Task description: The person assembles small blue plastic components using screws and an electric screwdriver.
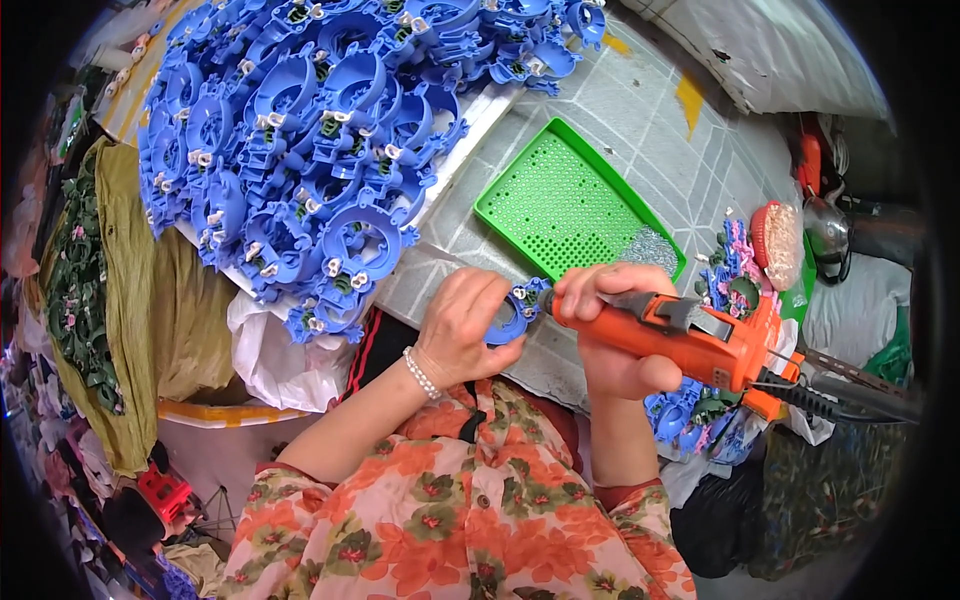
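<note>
Centrally, pinching a small blue plastic ring [514, 331] between thumb and fingers of the left hand [462, 320], in front of a floral shirt [430, 520] and near the closest edge of a green perforated tray [600, 160]. Gripping an orange power screwdriver [690, 350] in the right hand [612, 368], wrapping the fingers over its barrel and pointing its nose at the ring's right side; touching or not, impossible to tell. Probably handling as light and stiff, perhaps slipping under a loose pinch. Seemingly offering the best hold at the plain outer rim, opposite the tool, and so sparing the tiny white and dark trimmings [528, 292], likely more fragile. Presumably weighing more in the screwdriver's case, and calling for a full wrap around the barrel.
</note>
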The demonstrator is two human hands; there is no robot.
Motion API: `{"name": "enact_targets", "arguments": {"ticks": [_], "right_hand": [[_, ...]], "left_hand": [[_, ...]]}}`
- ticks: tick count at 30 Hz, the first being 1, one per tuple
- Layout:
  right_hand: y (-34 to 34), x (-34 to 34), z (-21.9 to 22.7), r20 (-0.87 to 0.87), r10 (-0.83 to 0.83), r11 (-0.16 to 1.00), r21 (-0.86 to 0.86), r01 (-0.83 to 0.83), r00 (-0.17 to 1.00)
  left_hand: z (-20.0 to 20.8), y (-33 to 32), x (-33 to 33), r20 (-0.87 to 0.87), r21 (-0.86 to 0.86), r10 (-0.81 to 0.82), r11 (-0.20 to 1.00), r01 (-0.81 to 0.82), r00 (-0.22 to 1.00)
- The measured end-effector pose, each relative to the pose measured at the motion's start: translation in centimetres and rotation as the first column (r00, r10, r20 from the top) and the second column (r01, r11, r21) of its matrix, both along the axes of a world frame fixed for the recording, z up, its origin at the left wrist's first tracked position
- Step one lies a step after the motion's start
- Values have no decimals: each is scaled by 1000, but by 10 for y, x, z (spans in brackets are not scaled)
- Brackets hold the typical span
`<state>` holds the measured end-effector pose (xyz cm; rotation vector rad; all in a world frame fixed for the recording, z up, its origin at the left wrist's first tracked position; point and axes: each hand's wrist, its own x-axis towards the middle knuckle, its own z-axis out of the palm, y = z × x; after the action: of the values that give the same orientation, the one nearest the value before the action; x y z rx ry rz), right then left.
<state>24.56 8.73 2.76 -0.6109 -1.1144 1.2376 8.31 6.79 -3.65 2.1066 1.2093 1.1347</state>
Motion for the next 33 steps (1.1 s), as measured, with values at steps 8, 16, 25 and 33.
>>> {"name": "enact_targets", "arguments": {"ticks": [8,16,25,33], "right_hand": [[-3,-11,-5,13,-13,996,-84,14,1000],[-3,-19,-8,48,-90,985,-147,96,995],[2,-17,-17,80,-42,996,-78,48,996],[5,-12,-5,63,-10,997,-82,16,998]], "left_hand": [[3,-1,0,6,-13,11,1000,-10,1000],[-1,-1,0,24,7,23,1000,-23,999],[0,0,1,4,-18,2,1000,-2,1000],[1,-1,-1,20,-9,11,1000,-11,1000]]}}
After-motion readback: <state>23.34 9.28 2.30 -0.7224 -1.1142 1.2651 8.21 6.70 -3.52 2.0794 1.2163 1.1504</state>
